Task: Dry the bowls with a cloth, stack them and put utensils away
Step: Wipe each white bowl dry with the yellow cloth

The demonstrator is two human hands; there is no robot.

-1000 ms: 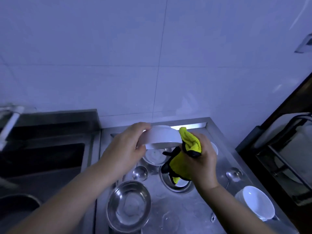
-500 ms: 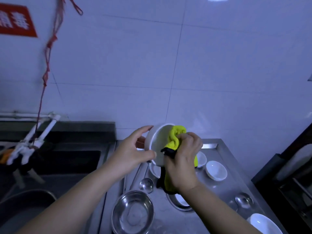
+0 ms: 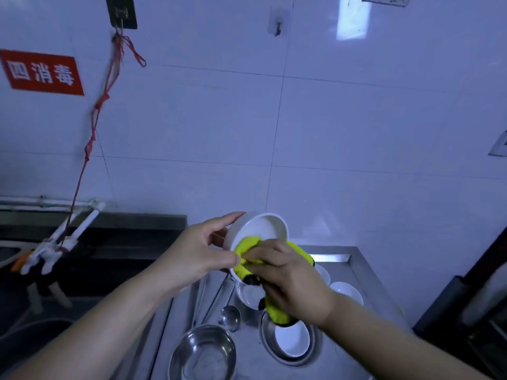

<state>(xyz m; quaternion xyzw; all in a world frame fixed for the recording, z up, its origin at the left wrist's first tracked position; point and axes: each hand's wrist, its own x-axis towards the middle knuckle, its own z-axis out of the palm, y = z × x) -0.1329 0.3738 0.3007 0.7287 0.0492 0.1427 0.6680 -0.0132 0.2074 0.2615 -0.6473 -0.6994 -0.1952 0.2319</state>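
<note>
Left hand (image 3: pixel 197 253) raised above the steel counter (image 3: pixel 354 267), thumb and fingers grasping the white bowl (image 3: pixel 260 229) by its rim, bowl tilted on edge with its opening facing the camera. Right hand (image 3: pixel 288 278) grasps the yellow cloth (image 3: pixel 247 246), bunched, pressed inside the bowl's lower part. On the counter: two steel bowls (image 3: pixel 203 355), one holding a white dish (image 3: pixel 292 342); one ladle (image 3: pixel 229 316); three more small white dishes (image 3: pixel 347 292).

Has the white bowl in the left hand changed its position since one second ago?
Yes. The white bowl was side-on, its opening hidden; now it is tipped with the opening facing the camera. It stays above the steel counter, and the yellow cloth is inside it.
</note>
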